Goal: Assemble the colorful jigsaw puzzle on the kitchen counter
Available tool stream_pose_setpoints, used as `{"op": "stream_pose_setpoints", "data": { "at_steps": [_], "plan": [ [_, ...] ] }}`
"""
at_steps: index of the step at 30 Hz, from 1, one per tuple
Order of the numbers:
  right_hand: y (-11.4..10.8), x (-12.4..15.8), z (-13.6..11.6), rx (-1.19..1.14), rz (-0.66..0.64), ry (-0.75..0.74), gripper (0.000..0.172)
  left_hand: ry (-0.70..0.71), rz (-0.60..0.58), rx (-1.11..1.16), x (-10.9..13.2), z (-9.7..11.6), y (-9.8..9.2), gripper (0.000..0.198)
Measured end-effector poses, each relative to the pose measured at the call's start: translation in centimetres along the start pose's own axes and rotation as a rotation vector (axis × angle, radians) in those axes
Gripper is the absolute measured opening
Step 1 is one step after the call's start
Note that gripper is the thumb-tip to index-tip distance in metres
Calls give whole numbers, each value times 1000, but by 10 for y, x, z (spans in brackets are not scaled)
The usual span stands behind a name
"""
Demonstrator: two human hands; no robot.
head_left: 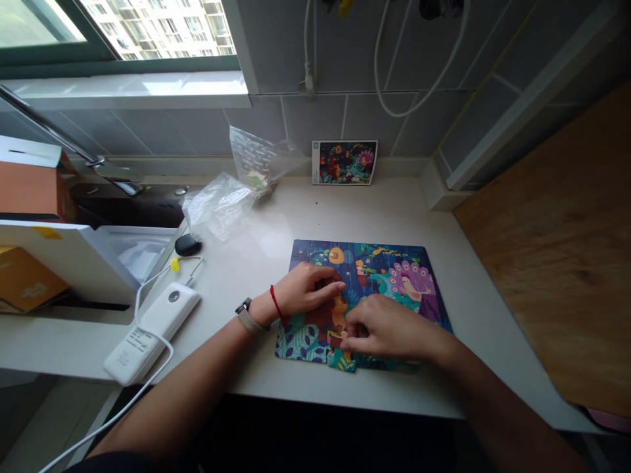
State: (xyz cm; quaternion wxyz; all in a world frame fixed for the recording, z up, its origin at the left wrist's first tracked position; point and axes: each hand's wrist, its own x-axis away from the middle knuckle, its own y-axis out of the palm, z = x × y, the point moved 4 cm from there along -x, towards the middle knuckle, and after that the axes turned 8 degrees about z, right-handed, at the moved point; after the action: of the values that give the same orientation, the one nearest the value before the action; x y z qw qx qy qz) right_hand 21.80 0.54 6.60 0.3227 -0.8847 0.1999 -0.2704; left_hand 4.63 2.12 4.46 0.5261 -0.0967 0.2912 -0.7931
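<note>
A colourful jigsaw puzzle (305, 338) lies on the counter, showing forest animals and a purple peacock. My left hand (313, 289) rests across its left middle, fingers loosely stretched and holding nothing. Close by, my right hand (377, 325) is curled, thumb and fingers pinched at a puzzle piece (342, 360) on the bottom edge. That piece sticks out slightly past the puzzle's border. Part of the picture is hidden beneath both hands. A small reference picture card (345, 162) with the same scene leans against the tiled wall.
Crumpled clear plastic bags (221, 203) lie at the back left. A white power bank (150, 335) with a cable and a black oval object (188, 245) are on the left, beside a sink holding boxes (29, 190). A wooden board (557, 249) stands at the right.
</note>
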Motion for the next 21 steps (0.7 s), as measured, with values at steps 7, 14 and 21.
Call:
{"op": "stream_pose_setpoints", "data": {
  "at_steps": [7, 14, 21],
  "plan": [
    [3, -4, 4, 83, 77, 4, 32, 22, -14, 22, 1, 1, 2, 35],
    [6, -7, 2, 92, 78, 3, 27, 30, -161, 5, 4, 0, 0, 42],
    [7, -11, 7, 80, 85, 59, 26, 218, -277, -110, 8, 6, 2, 61]
  ]
}}
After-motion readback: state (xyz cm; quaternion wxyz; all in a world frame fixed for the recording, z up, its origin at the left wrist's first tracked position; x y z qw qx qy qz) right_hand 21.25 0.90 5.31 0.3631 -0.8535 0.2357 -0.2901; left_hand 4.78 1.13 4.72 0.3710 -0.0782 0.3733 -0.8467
